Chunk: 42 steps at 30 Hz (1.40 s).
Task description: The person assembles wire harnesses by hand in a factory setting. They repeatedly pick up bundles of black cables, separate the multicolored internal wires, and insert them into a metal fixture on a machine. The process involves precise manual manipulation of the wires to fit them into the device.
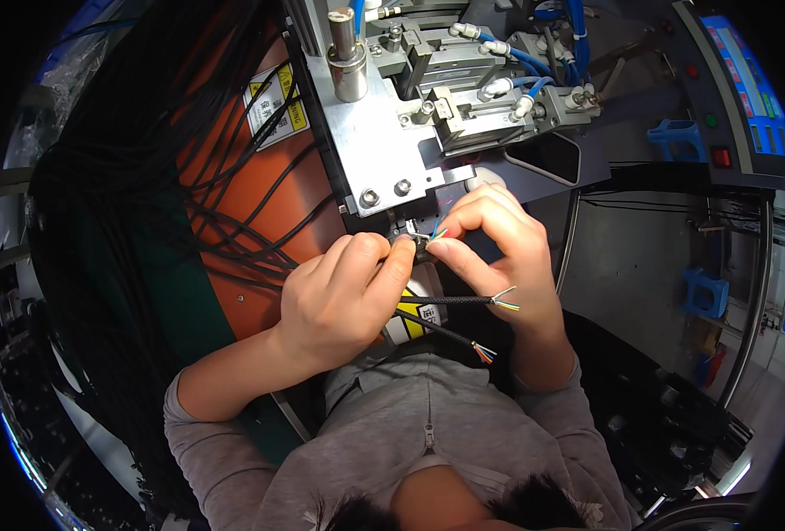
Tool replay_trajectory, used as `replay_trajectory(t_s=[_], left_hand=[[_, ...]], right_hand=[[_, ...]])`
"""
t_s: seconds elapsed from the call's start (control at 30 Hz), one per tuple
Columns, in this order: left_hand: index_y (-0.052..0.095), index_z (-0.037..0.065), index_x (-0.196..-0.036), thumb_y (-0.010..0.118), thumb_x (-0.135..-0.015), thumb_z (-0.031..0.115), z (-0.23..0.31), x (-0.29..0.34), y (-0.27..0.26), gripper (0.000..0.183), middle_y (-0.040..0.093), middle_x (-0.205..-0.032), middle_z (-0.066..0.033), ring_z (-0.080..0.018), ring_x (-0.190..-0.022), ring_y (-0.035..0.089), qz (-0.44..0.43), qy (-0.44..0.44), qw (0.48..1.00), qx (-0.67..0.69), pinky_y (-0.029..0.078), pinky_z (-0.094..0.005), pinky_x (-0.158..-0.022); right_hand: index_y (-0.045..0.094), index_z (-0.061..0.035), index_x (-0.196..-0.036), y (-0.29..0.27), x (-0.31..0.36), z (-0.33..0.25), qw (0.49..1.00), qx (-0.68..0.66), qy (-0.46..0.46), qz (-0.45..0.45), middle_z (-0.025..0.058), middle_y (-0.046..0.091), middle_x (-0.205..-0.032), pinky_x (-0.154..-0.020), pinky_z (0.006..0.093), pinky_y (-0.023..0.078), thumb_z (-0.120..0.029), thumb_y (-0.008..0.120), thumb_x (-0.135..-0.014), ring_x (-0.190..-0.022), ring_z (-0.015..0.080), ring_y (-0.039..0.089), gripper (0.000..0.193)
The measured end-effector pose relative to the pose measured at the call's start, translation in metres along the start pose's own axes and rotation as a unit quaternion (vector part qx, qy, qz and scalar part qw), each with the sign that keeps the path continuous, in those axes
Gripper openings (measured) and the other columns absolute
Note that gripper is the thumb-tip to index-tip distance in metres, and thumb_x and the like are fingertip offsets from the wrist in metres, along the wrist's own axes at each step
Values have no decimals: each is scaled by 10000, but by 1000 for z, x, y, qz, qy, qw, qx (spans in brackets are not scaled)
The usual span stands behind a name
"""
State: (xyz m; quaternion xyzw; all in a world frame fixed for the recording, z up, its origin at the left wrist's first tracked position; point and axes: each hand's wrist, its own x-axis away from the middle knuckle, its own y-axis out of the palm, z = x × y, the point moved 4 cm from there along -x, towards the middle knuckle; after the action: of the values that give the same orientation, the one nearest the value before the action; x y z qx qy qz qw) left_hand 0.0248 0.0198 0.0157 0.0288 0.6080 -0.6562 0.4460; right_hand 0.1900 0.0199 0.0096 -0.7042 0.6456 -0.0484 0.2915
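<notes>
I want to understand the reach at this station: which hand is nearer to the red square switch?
Right. The right hand is left of and below the red square switch in the picture, apart from it; the left hand is farther left and lower.

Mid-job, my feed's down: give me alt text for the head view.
The right hand pinches thin coloured wires beside the left hand, at a metal machine. Two black cables with splayed wire ends stick out below; dark cables drape over an orange panel.
</notes>
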Motion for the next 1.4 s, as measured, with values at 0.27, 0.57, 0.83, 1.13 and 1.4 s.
replay_trajectory(t_s=[0.27, 0.57, 0.83, 1.13, 1.4], left_hand=[[671, 17, -978, 617, -703, 76, 4, 7, 9, 287, 440, -700, 12, -86, -566, 456, -34, 38, 997, -57, 333, -209, -429], [690, 66, -1035, 646, -723, 36, 5, 6, 15, 317, 391, -682, -5, -103, -580, 450, -121, -34, 988, -90, 365, -230, -434], [691, 58, -1024, 641, -734, 26, 5, 6, 16, 296, 395, -693, -9, -98, -563, 451, -123, -46, 986, -102, 378, -228, -441], [624, 45, -836, 639, -698, 86, -5, 2, 19, 145, 490, -739, -7, -106, -645, 556, -67, -21, 995, -66, 416, -226, -473], [630, 28, -829, 643, -719, 63, 3, 8, 9, 116, 470, -713, -3, -93, -571, 515, -142, -45, 981, -124, 401, -213, -469]], right_hand=[[657, 21, -819, 10, 15, 33, 973, -189, 129, -26, 91, 640, -794, -685, 269, 452, -47, 691, -789, -739, 156, 596, 82], [619, 0, -748, 27, 9, 25, 995, 82, 18, 47, 107, 586, -715, -610, 351, 438, -12, 666, -745, -667, 275, 555, 49], [587, 2, -718, 32, 13, 32, 995, 42, 6, 91, 104, 560, -683, -590, 343, 426, 0, 648, -729, -640, 256, 525, 62], [580, 20, -783, 44, 25, 65, 956, -179, 224, 60, 72, 547, -684, -589, 251, 419, -26, 537, -802, -627, 124, 525, 65], [605, 10, -821, 40, 23, 53, 960, -145, 225, 81, 46, 589, -736, -652, 253, 441, -48, 659, -818, -691, 119, 548, 79]])
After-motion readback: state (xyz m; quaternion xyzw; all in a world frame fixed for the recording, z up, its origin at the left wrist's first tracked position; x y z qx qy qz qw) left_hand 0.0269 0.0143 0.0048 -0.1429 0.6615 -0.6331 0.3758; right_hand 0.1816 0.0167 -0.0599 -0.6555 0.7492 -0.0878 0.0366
